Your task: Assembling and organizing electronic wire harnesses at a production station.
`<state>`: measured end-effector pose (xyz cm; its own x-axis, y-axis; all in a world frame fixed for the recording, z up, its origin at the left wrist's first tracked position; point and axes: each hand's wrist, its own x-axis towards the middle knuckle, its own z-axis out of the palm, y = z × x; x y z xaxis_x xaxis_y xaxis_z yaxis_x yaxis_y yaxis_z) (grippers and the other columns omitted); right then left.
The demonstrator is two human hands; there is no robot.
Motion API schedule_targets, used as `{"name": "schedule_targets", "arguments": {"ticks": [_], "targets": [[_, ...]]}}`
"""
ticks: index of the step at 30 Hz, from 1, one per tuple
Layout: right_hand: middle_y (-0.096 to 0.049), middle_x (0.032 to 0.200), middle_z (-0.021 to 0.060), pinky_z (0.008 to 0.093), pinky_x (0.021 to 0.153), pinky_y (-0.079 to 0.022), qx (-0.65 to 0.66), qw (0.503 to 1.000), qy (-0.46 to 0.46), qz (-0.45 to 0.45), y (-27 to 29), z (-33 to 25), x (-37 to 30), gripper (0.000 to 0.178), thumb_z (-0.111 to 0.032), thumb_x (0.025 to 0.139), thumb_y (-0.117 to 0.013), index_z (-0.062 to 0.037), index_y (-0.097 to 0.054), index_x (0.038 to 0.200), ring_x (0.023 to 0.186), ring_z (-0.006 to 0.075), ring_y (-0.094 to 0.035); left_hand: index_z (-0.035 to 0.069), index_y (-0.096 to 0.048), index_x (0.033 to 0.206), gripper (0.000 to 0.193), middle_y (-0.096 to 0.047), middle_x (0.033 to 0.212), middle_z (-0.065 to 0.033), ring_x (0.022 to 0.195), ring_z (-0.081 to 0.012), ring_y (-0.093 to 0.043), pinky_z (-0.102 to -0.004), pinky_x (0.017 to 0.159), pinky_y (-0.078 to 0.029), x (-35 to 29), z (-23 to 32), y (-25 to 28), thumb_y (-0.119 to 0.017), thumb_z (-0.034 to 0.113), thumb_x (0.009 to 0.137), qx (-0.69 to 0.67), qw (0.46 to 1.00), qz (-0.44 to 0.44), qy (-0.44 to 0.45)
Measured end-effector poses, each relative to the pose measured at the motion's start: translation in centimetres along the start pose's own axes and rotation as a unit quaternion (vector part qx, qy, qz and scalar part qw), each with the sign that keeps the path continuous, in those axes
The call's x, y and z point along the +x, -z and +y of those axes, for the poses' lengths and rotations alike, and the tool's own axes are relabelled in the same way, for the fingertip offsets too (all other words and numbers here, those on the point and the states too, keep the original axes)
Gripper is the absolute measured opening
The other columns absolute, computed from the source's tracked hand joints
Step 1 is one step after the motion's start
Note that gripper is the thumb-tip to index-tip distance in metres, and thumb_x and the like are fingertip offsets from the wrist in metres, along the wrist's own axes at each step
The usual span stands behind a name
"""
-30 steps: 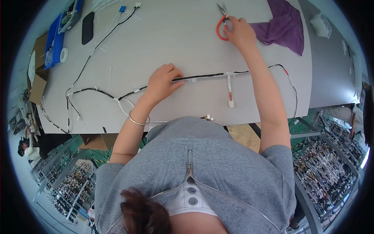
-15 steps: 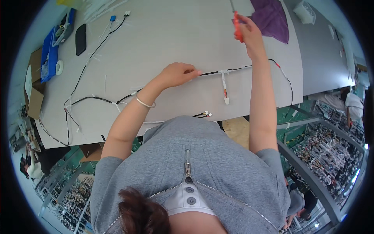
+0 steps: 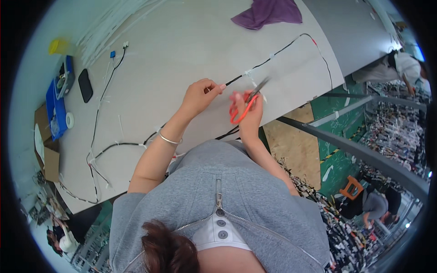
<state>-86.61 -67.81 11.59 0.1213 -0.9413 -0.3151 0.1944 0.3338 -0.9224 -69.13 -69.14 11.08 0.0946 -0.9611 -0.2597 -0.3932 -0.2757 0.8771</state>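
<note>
A long black wire harness (image 3: 236, 79) runs across the table, wrapped in places with white tape. My left hand (image 3: 198, 96) pinches it near the middle between thumb and fingertips. Just to the right, my right hand (image 3: 251, 116) holds a pair of scissors (image 3: 240, 112) by the red handles, the blurred blades pointing up and right. Those blades pass close to a short white-taped branch (image 3: 250, 78) of the harness; whether they touch it I cannot tell. The branch's lower end is partly hidden behind the scissors and hand.
A purple cloth (image 3: 268, 13) lies at the far edge. Toward the left are a black phone (image 3: 85, 85), a blue bin (image 3: 55, 111), a white tape roll (image 3: 69, 120) and a cardboard box (image 3: 51, 159). Metal rails (image 3: 350, 136) and piled cables stand right of the table (image 3: 159, 59).
My right hand has come back from near the purple cloth with the scissors, down to the harness beside my left hand. The whole view has turned, and my left hand stays on the harness.
</note>
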Motion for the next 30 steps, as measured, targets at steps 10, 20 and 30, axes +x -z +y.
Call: {"name": "schedule_targets", "arguments": {"ticks": [10, 20, 30], "targets": [[-0.058, 0.094, 0.0074, 0.0322, 0.064, -0.054, 0.102, 0.985, 0.095, 0.105, -2.5, 0.1, 2.6, 0.034, -0.004, 0.092, -0.071, -0.0065, -0.044, 0.112, 0.076, 0.0173, -0.064, 0.005, -0.074, 0.11, 0.03, -0.073, 0.098, -0.0074, 0.072, -0.0122, -0.061, -0.0289, 0.064, -0.049, -3.3, -0.3, 3.1, -0.07, 0.031, 0.095, -0.058, 0.992, -0.107, -0.038], [-0.059, 0.095, 0.0059, 0.0299, 0.072, -0.054, 0.117, 0.985, 0.098, 0.086, -3.7, 0.3, 3.1, 0.033, -0.003, 0.091, -0.072, -0.0073, -0.047, 0.112, 0.082, 0.0164, -0.065, 0.005, -0.075, 0.11, 0.037, -0.076, 0.096, -0.0027, 0.065, -0.0111, -0.061, -0.0259, 0.057, -0.046, -4.0, -0.6, 3.5, -0.066, 0.039, 0.097, -0.189, 0.972, -0.094, 0.107], [-0.061, 0.097, 0.007, 0.0296, 0.073, -0.055, 0.091, 0.991, 0.08, 0.063, -4.7, 0.2, 5.3, 0.033, -0.001, 0.09, -0.072, -0.0067, -0.049, 0.114, 0.082, 0.0171, -0.066, 0.006, -0.074, 0.114, 0.044, -0.076, 0.101, -0.0043, 0.077, -0.0102, -0.064, -0.0259, 0.063, -0.049, -1.5, -1.2, 5.6, -0.064, 0.045, 0.098, -0.255, 0.934, -0.141, 0.209]]}}
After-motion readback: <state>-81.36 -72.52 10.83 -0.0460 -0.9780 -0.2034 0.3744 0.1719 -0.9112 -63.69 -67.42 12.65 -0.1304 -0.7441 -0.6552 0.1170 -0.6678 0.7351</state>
